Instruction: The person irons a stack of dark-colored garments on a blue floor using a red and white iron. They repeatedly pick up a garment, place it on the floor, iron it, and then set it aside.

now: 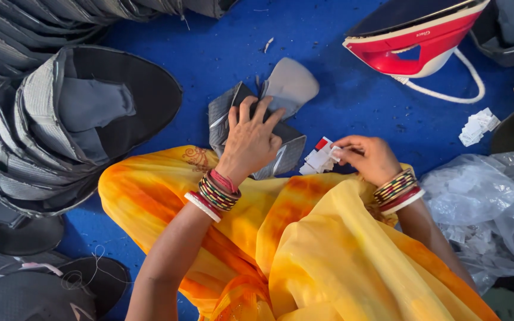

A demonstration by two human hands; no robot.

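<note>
While left hand point(250, 138) presses flat on soft grey folded fabric piece point(287, 89), right hand point(367, 157) at three o'clock pinching flimsy small white paper tags point(318, 159) by edge.

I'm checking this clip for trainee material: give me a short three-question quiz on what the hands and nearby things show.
1. True or false: the left hand presses flat on a grey fabric piece.
2. What does the right hand pinch? A) a pair of scissors B) small white tags C) a spool of thread
3. Fill in: the red and white iron rests on the ____ cloth surface.

Key: 1 true; 2 B; 3 blue.
</note>
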